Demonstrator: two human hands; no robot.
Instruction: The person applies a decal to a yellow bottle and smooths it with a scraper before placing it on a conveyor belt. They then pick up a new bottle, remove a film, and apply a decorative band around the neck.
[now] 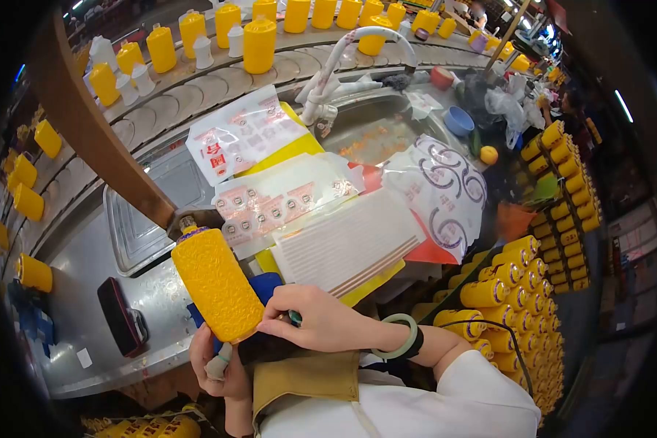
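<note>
A yellow bottle [217,285] with an embossed pattern slants across the front of the bench. Its neck end meets a metal fitting at the foot of a brown beam [102,124]. My left hand [215,366] grips the bottle's lower end from below, with a pale wrap on one finger. At the lower right corner of the bottle, my right hand [310,319] is closed in a pinch against the edge. A small dark green piece shows by its fingers; I cannot make out what the pinch holds. Something blue [266,283] lies partly hidden behind the bottle.
Printed decal sheets [281,201] and a striped sheet [347,241] lie beyond my hands. Behind them are a sink [376,131] and a curved conveyor [175,98] carrying yellow bottles. A dark phone-like case [120,317] lies left. Stacked yellow bottles [507,292] stand right.
</note>
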